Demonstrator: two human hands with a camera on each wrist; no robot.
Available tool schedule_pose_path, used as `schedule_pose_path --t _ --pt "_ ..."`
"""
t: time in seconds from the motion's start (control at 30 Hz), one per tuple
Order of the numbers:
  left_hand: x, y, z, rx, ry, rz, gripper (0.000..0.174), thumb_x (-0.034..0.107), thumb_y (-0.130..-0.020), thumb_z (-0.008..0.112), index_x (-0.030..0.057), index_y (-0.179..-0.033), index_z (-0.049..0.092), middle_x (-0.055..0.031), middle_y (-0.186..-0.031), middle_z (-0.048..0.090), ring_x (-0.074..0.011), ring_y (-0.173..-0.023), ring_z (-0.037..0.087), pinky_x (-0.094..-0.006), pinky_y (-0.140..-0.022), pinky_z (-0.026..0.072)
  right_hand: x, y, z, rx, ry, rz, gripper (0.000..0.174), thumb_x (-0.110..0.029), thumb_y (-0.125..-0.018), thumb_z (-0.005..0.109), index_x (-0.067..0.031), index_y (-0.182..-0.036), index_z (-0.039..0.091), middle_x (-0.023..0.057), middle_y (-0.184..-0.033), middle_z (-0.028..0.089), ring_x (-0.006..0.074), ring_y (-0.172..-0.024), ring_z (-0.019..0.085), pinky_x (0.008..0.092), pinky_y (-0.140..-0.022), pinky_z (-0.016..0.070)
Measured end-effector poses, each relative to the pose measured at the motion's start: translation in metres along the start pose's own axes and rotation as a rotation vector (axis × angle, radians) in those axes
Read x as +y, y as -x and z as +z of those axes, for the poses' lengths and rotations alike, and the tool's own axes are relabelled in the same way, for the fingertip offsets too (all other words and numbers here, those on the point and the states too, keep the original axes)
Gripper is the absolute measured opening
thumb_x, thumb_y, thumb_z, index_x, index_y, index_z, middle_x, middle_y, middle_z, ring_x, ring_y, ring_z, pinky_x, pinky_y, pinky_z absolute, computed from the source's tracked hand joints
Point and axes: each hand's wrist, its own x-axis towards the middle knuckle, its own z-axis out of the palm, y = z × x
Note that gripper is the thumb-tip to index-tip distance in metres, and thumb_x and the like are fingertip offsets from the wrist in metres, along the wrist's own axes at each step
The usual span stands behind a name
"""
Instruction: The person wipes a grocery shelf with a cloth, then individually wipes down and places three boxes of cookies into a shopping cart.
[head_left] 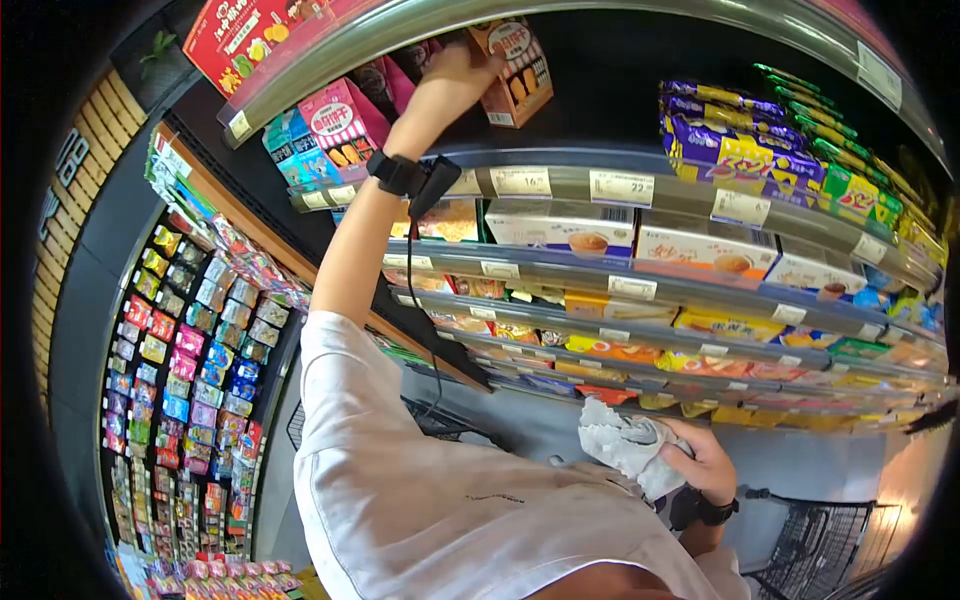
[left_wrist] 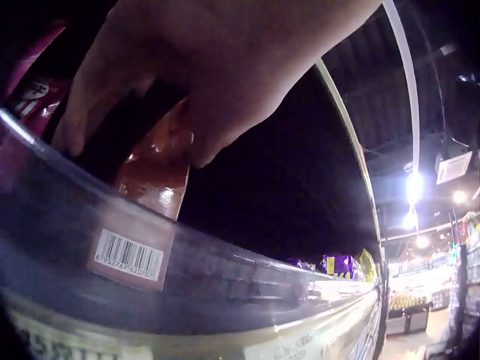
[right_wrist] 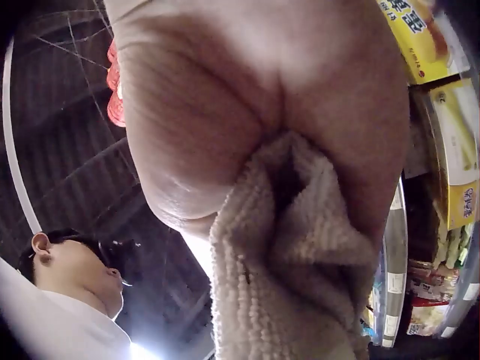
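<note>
My left hand [head_left: 458,82] reaches onto the upper shelf, beside an orange-brown snack pack [head_left: 515,75] with biscuits pictured on its front. In the left wrist view the thumb overlaps the edge of this pack [left_wrist: 154,176], and the other fingers [left_wrist: 75,131] are spread apart over a dark gap to its left. The pack stands upright, its barcode showing low down. Pink packs [head_left: 340,120] stand left of the hand. Lower down, my right hand [head_left: 705,462] grips a crumpled light-grey cloth [head_left: 625,445], bunched in the palm in the right wrist view.
Price tags line the shelf's clear front rail [head_left: 520,182]. Purple snack packs [head_left: 725,150] lie right on the same shelf, white boxes [head_left: 560,225] one level below. A black shopping cart [head_left: 820,540] stands lower right. A cable [head_left: 412,300] hangs from the left wrist camera.
</note>
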Motion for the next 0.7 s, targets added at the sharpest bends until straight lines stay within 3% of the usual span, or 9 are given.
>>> schedule_pose_path --t 0.07,0.1,0.13,0.23,0.33,0.4,0.5,0.6,0.7 --pt "-0.025 -0.003 0.008 0.076 0.208 0.132 0.042 0.035 -0.091 0.069 -0.0044 -0.106 0.069 -0.0274 -0.102 0.071 -0.0434 -0.099 0.068 -0.0435 -0.085 0.0539 0.011 0.016 0.011 0.055 0.024 0.011 0.044 -0.014 -0.099 0.059 0.0069 -0.138 0.055 0.0108 -0.121 0.068 0.0137 -0.108 0.060 0.0282 -0.097 0.0452" --pt "0.011 0.025 -0.013 0.081 0.185 0.124 0.040 0.031 -0.093 0.069 -0.0052 -0.109 0.066 -0.0229 -0.099 0.074 -0.0326 -0.093 0.073 -0.0386 -0.083 0.0546 0.015 0.024 0.015 0.095 0.041 -0.004 0.044 -0.014 -0.099 0.059 0.0069 -0.138 0.055 0.0108 -0.120 0.069 0.0136 -0.107 0.060 0.0282 -0.096 0.0456" --pt "0.017 0.037 -0.015 0.077 0.190 0.127 0.040 0.031 -0.093 0.069 -0.0052 -0.109 0.066 -0.0229 -0.099 0.074 -0.0326 -0.093 0.073 -0.0386 -0.083 0.0546 0.015 0.030 0.019 0.102 0.039 -0.003 0.044 -0.014 -0.099 0.059 0.0069 -0.138 0.055 0.0108 -0.120 0.069 0.0136 -0.107 0.060 0.0282 -0.096 0.0456" --pt "0.029 0.067 -0.017 0.100 0.499 0.144 0.035 0.022 -0.098 0.069 -0.0034 -0.121 0.061 -0.0159 -0.105 0.074 -0.0108 -0.096 0.068 -0.0313 -0.085 0.0541 0.013 0.043 0.017 0.119 0.015 -0.023 0.045 -0.015 -0.100 0.058 0.0071 -0.139 0.054 0.0095 -0.121 0.068 0.0129 -0.108 0.059 0.0277 -0.096 0.0450" --pt "0.060 0.105 -0.020 0.029 0.576 0.251 0.033 0.015 -0.098 0.068 -0.0020 -0.125 0.061 -0.0158 -0.114 0.071 -0.0119 -0.105 0.065 -0.0308 -0.092 0.0519 0.013 0.048 0.002 0.083 -0.019 0.006 0.045 -0.015 -0.100 0.059 0.0069 -0.140 0.053 0.0089 -0.124 0.067 0.0128 -0.111 0.057 0.0271 -0.098 0.0438" --pt "0.080 0.123 -0.030 -0.051 0.286 0.345 0.038 0.011 -0.096 0.069 0.0035 -0.132 0.061 -0.0138 -0.126 0.068 -0.0233 -0.121 0.063 -0.0361 -0.102 0.0483 0.018 0.048 -0.013 0.032 0.017 -0.023 0.046 -0.015 -0.100 0.059 0.0066 -0.141 0.052 0.0087 -0.127 0.066 0.0125 -0.113 0.057 0.0271 -0.099 0.0430" --pt "0.096 0.146 -0.030 0.129 0.024 0.488 0.040 0.009 -0.092 0.071 0.0047 -0.132 0.063 -0.0170 -0.137 0.061 -0.0341 -0.129 0.057 -0.0402 -0.107 0.0458 0.042 0.048 -0.041 0.023 -0.020 -0.062 0.046 -0.013 -0.101 0.061 0.0062 -0.141 0.051 0.0079 -0.127 0.065 0.0126 -0.113 0.056 0.0278 -0.101 0.0430" --pt "0.123 0.187 -0.025 0.367 0.042 0.350 0.036 0.005 -0.097 0.064 -0.0005 -0.133 0.058 -0.0168 -0.135 0.062 -0.0294 -0.126 0.059 -0.0386 -0.108 0.0440 0.072 0.046 -0.065 0.057 -0.068 -0.087 0.045 -0.012 -0.102 0.061 0.0060 -0.142 0.051 0.0074 -0.129 0.064 0.0125 -0.115 0.055 0.0274 -0.101 0.0431" --pt "0.150 0.247 0.003 0.569 0.483 0.077 0.036 0.005 -0.103 0.055 -0.0047 -0.138 0.048 -0.0134 -0.132 0.060 -0.0194 -0.120 0.057 -0.0345 -0.105 0.0430 0.075 0.032 -0.074 0.203 -0.042 -0.090 0.044 -0.012 -0.103 0.059 0.0063 -0.142 0.050 0.0102 -0.133 0.062 0.0142 -0.120 0.054 0.0284 -0.103 0.0417"
